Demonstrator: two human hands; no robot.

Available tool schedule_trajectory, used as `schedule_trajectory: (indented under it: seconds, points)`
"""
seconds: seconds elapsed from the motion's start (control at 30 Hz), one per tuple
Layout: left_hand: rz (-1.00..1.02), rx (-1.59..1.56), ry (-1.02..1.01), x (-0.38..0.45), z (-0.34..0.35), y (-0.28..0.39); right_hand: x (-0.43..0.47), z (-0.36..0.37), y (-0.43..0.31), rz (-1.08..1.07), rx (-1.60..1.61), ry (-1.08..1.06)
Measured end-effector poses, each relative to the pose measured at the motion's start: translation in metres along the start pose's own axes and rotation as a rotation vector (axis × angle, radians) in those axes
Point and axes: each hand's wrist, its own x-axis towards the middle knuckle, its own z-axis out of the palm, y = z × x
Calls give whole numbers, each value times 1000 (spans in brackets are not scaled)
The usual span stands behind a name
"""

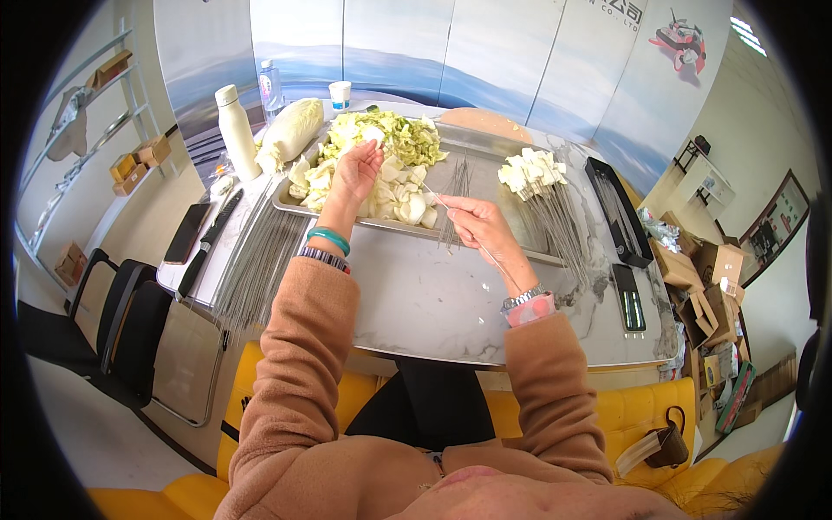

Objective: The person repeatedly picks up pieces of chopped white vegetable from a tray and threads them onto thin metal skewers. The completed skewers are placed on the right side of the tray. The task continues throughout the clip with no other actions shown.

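Note:
My left hand (pixel 359 170) is raised over the tray's left part, its fingertips closed on a pale piece of cabbage (pixel 373 133). My right hand (pixel 482 227) holds a thin metal skewer (pixel 497 263) that slants up to the left, its tip apart from my left hand. Beneath my hands, cut white cabbage pieces (pixel 400 198) and shredded green leaves (pixel 406 133) fill the left of a metal tray (pixel 549 255). Loose skewers (pixel 458 175) lie mid-tray. Skewers threaded with cabbage (pixel 533 170) rest at its right. A large bundle of bare skewers (pixel 250 273) lies left of the tray.
A whole Chinese cabbage (pixel 296 130), white bottle (pixel 236 133), plastic bottle (pixel 270 88) and paper cup (pixel 340 96) stand or lie behind. At left are a kitchen knife (pixel 211 237) and phone (pixel 187 233). A black box (pixel 617 211) and dark device (pixel 628 299) lie right.

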Motion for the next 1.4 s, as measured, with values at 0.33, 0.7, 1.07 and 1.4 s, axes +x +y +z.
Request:
schedule_trajectory:
  seconds: [0.33, 0.7, 1.07, 1.4]
  points:
    - [2, 50, -40, -1, 3, -1, 0, -1, 2, -10, 2, 5]
    - [-31, 155, -117, -7, 11, -4, 1, 2, 3, -10, 9, 51]
    - [-29, 200, -127, -10, 15, -3, 4, -1, 8, -38, -19, 36]
    - [63, 355, -129, -15, 23, -10, 4, 1, 6, -36, 51, 121]
